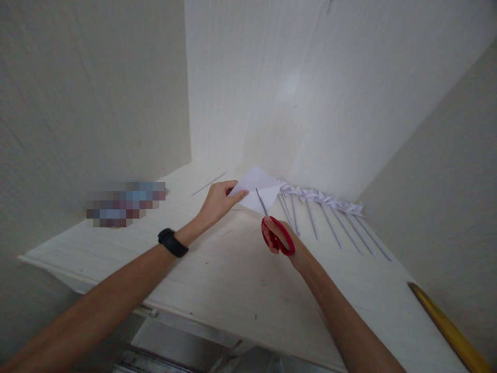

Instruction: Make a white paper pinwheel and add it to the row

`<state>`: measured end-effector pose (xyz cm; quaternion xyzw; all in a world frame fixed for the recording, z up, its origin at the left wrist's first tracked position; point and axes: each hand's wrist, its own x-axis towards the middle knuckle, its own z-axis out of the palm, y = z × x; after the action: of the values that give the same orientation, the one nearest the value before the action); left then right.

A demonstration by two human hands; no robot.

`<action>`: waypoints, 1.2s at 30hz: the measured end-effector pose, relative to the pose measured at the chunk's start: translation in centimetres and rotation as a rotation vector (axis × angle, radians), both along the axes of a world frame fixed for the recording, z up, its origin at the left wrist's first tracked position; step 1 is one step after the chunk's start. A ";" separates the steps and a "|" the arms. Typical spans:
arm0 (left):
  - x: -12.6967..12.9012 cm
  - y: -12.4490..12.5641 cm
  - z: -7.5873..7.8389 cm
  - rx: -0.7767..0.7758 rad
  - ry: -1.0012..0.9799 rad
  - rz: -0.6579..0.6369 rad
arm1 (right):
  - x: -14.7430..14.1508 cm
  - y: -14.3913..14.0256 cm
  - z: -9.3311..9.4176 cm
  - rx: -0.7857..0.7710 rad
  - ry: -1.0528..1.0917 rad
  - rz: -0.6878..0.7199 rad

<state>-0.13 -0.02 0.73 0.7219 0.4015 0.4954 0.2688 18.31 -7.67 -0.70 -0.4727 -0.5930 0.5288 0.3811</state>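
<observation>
- A white sheet of paper (258, 187) is held just above the far part of the pale worktop (217, 269), close to the corner where the walls meet.
- The left hand (219, 199) pinches the sheet's left edge, fingers clenched on it, palm turned down, arm stretched forward from the lower left; a black wristband (173, 242) sits on that wrist.
- The right hand (281, 235) grasps red-handled scissors (274, 228), fingers through the loops, the blades pointing up and away and meeting the sheet's lower edge.
- The right forearm reaches in from the lower right, wrist bent slightly inward.
- Just right of the scissors, a row of folded white paper pinwheels (330, 215) on thin sticks lies flat on the worktop, heads toward the wall.
- A single thin stick (208, 184) lies left of the left hand, apart from it.
- A yellowish rod (450, 326) crosses the lower right corner.
- Nothing stands between the hands and the sheet.
</observation>
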 end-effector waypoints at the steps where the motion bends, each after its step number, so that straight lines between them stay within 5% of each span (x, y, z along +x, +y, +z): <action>1: 0.0 -0.1 0.0 -0.008 0.000 -0.004 | 0.0 0.0 0.0 0.004 0.000 -0.005; 36: 0.2 -0.3 0.3 -0.070 -0.072 -0.024 | -0.2 0.1 -0.4 0.012 -0.063 -0.075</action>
<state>0.07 -0.28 1.04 0.6986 0.4001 0.5033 0.3139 18.10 -7.54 -1.06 -0.5087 -0.5898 0.4953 0.3847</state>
